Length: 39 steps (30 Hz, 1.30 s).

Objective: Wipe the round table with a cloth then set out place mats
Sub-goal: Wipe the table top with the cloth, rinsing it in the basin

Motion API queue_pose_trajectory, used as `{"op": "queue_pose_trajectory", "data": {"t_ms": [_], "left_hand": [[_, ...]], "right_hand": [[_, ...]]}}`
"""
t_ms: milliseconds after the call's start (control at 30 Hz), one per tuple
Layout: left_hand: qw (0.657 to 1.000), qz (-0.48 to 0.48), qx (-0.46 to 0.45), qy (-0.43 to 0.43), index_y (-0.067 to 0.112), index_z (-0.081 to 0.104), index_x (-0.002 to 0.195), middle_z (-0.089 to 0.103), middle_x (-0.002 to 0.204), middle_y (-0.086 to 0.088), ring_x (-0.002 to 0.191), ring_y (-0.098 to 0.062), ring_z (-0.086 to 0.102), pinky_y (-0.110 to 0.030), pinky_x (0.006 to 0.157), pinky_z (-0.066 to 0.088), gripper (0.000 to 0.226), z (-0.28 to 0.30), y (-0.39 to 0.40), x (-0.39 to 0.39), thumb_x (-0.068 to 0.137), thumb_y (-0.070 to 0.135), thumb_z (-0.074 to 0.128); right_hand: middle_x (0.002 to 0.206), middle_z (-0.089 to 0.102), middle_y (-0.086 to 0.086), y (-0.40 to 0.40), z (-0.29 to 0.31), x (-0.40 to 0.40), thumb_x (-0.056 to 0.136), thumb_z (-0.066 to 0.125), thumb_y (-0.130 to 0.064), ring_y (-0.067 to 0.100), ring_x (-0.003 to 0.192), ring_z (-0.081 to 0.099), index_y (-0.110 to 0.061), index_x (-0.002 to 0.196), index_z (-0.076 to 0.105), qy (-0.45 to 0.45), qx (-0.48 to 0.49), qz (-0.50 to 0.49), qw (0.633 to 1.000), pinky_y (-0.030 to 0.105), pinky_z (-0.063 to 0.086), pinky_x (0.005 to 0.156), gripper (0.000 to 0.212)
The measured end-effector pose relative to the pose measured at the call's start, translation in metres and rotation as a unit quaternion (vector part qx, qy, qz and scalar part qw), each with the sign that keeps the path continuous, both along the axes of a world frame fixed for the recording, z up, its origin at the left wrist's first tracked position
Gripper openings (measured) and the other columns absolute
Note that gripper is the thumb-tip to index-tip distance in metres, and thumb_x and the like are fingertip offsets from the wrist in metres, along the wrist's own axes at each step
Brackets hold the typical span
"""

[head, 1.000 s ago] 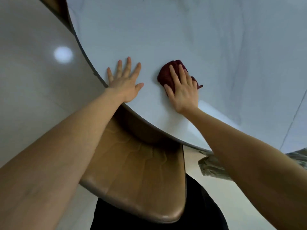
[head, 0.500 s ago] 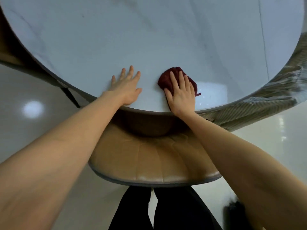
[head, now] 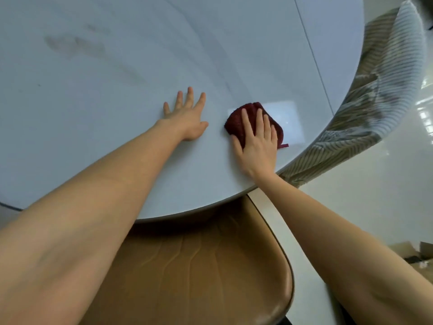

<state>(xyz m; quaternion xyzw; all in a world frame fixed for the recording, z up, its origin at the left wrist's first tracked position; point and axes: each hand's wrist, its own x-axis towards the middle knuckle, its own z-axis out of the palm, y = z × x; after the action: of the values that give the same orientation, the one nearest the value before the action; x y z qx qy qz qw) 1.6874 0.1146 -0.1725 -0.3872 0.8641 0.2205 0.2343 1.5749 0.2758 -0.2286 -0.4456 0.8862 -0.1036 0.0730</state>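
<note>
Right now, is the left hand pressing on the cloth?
No, the left hand lies flat on the bare table; the right hand presses the cloth.

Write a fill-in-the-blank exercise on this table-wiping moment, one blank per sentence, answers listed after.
1. The right hand presses flat on a dark ____ cloth.
2. The left hand rests on the table with its fingers ____.
3. Tucked under the table's near edge is a ____ chair seat.
4. The number of place mats on the table is ____.

Answers: red; spread; tan; zero
</note>
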Motion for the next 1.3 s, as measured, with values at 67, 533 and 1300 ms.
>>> {"op": "queue_pose_trajectory", "data": {"t_ms": [67, 533, 1300], "left_hand": [[1.000, 0.010, -0.001, 0.003, 0.026, -0.014, 0.152, -0.026, 0.158, -0.004, 0.146, -0.028, -0.019, -0.058, 0.116, -0.001, 0.076, 0.003, -0.025, -0.029, 0.099, 0.044, 0.038], [1.000, 0.019, -0.009, -0.015, 0.029, -0.022, 0.149, -0.035, 0.153, -0.004, 0.142, -0.026, -0.030, -0.060, 0.112, -0.012, 0.081, -0.030, -0.066, -0.061, 0.096, 0.055, 0.033], [1.000, -0.006, -0.002, -0.024, 0.026, -0.019, 0.150, -0.032, 0.155, -0.004, 0.144, -0.025, -0.025, -0.056, 0.114, -0.008, 0.088, -0.020, -0.082, -0.058, 0.094, 0.058, 0.040]], "right_hand": [[0.161, 0.012, 0.010, -0.014, 0.001, -0.023, 0.097, 0.041, -0.048, 0.027, 0.149, 0.009, -0.029, 0.154, 0.018, -0.021, -0.008, 0.026, 0.999, 0.040, 0.002, 0.120, 0.065], [0.158, 0.026, 0.011, -0.109, -0.011, -0.072, 0.093, 0.032, -0.050, 0.029, 0.145, 0.024, -0.026, 0.152, 0.029, 0.000, -0.031, 0.171, 0.985, 0.042, 0.015, 0.118, 0.063], [0.161, 0.019, 0.003, -0.095, 0.003, -0.164, 0.094, 0.037, -0.045, 0.024, 0.148, 0.015, -0.034, 0.152, 0.022, -0.015, 0.009, 0.070, 0.997, 0.041, 0.008, 0.121, 0.062]]}}
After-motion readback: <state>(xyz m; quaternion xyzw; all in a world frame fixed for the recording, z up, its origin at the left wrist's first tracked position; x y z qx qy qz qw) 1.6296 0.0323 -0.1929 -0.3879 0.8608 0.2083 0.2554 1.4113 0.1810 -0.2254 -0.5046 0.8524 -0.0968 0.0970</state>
